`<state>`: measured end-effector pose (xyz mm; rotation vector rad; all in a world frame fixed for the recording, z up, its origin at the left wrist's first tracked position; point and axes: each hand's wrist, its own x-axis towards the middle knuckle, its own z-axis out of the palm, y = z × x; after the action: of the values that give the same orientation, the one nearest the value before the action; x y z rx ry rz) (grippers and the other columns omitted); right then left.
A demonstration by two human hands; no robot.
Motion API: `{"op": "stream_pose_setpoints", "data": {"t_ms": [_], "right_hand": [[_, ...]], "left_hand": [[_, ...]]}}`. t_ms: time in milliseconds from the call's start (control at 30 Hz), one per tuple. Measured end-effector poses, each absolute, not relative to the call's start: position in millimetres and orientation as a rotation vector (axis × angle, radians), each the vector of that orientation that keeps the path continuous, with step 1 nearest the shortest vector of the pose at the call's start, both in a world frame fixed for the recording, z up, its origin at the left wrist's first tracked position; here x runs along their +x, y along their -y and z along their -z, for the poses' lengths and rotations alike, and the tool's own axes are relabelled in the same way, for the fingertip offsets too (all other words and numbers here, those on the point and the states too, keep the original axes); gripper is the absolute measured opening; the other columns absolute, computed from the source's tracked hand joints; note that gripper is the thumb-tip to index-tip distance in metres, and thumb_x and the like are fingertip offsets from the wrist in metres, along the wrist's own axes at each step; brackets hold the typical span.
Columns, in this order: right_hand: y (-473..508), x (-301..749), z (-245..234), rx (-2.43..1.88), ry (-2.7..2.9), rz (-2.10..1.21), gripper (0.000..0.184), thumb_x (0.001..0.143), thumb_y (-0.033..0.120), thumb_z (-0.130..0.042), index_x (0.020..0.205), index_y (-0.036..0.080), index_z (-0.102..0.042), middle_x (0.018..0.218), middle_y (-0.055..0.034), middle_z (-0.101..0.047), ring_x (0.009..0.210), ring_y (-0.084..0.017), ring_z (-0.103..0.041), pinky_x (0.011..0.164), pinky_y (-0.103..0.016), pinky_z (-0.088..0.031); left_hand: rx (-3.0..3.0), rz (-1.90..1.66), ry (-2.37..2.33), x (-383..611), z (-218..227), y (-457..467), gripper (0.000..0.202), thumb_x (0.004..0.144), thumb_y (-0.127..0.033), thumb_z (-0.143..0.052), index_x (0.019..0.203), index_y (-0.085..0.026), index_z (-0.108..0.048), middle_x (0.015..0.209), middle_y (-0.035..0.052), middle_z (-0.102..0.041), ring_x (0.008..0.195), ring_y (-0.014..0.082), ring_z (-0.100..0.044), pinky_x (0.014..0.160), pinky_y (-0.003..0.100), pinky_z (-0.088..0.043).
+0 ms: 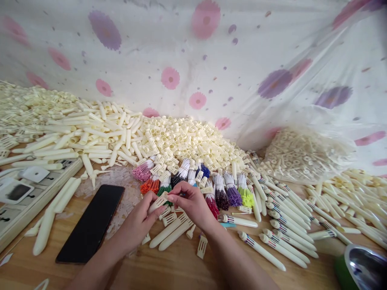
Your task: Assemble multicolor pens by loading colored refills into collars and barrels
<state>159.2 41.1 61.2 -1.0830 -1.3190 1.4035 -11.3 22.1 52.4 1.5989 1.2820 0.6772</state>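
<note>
Left hand point(142, 215) holds slotted piece point(157, 202), long axis slanting far-right.

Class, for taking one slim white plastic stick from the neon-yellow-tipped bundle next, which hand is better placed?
Probably the right hand: it is nearer that bundle, while the left hand grips the cream plastic piece. The right fingertips are pinched at its end, though.

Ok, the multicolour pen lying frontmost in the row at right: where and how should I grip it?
Probably mid-barrel, pinched across its width from above, leaning to the near side. The pen lies flat and its barrel is smooth there; the coloured sliders sit near its farther end. Neighbouring pens crowd its far side, while bare tabletop shows nearer.
</note>
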Motion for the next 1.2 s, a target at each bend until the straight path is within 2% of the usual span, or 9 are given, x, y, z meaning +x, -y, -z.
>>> {"op": "stream_pose_setpoints", "data": {"t_ms": [233, 333, 567, 733, 867, 1200], "right_hand": [[-43, 170, -74, -1.119, 1.559, -1.387, 0.039, 0.075, 0.053, -0.064, 0.061, 0.017, -0.057, 0.067, 0.0031, -0.047, 0.054, -0.008, -0.046, 0.050, -0.021, -0.039], [-42, 171, -75, -1.157, 1.625, -1.328, 0.035, 0.079, 0.048, -0.062, 0.062, 0.016, -0.059, 0.067, 0.0026, -0.047, 0.057, -0.009, -0.047, 0.054, -0.022, -0.039], [-40, 170, -76, -1.174, 1.790, -1.143, 0.026, 0.084, 0.034, -0.060, 0.067, 0.016, -0.065, 0.069, 0.0006, -0.051, 0.064, -0.011, -0.051, 0.061, -0.024, -0.041], [-34, 178, -88, -1.068, 2.037, -1.093, 0.023, 0.091, 0.029, -0.050, 0.083, 0.017, -0.068, 0.076, -0.0018, -0.053, 0.072, -0.013, -0.053, 0.065, -0.025, -0.044], [-32, 181, -91, -1.024, 2.146, -1.069, 0.018, 0.087, 0.027, -0.055, 0.098, 0.016, -0.064, 0.079, -0.0015, -0.052, 0.070, -0.012, -0.052, 0.063, -0.024, -0.043], [-29, 168, -87, -1.187, 1.981, -1.053, 0.002, 0.079, 0.017, -0.063, 0.077, 0.016, -0.064, 0.067, 0.0031, -0.047, 0.058, -0.009, -0.044, 0.053, -0.020, -0.035]], "left_hand": [[1.487, -0.632, -1.142, -12, -50, -22, 0.020, 0.084, -0.041, -0.050, 0.076, -0.023, -0.045, 0.071, -0.0041, -0.049, 0.072, 0.0184, -0.050, 0.067, 0.028, -0.041], [1.471, -0.615, -1.112, -13, -49, -21, 0.019, 0.085, -0.040, -0.051, 0.077, -0.023, -0.047, 0.073, -0.0038, -0.050, 0.072, 0.0178, -0.049, 0.068, 0.027, -0.041], [1.457, -0.574, -1.101, -13, -48, -21, 0.022, 0.084, -0.043, -0.051, 0.076, -0.023, -0.046, 0.068, -0.0056, -0.042, 0.067, 0.0166, -0.044, 0.065, 0.027, -0.040], [1.454, -0.594, -1.098, -13, -50, -21, 0.021, 0.084, -0.042, -0.050, 0.077, -0.023, -0.045, 0.071, -0.0055, -0.043, 0.070, 0.0168, -0.045, 0.068, 0.027, -0.040], [1.456, -0.592, -1.101, -14, -50, -22, 0.020, 0.085, -0.041, -0.050, 0.078, -0.023, -0.044, 0.072, -0.0052, -0.043, 0.072, 0.0170, -0.046, 0.070, 0.028, -0.039], [1.396, -0.620, -1.073, -13, -49, -22, 0.020, 0.083, -0.041, -0.052, 0.076, -0.023, -0.045, 0.072, -0.0047, -0.044, 0.072, 0.0169, -0.045, 0.069, 0.028, -0.039]]}}
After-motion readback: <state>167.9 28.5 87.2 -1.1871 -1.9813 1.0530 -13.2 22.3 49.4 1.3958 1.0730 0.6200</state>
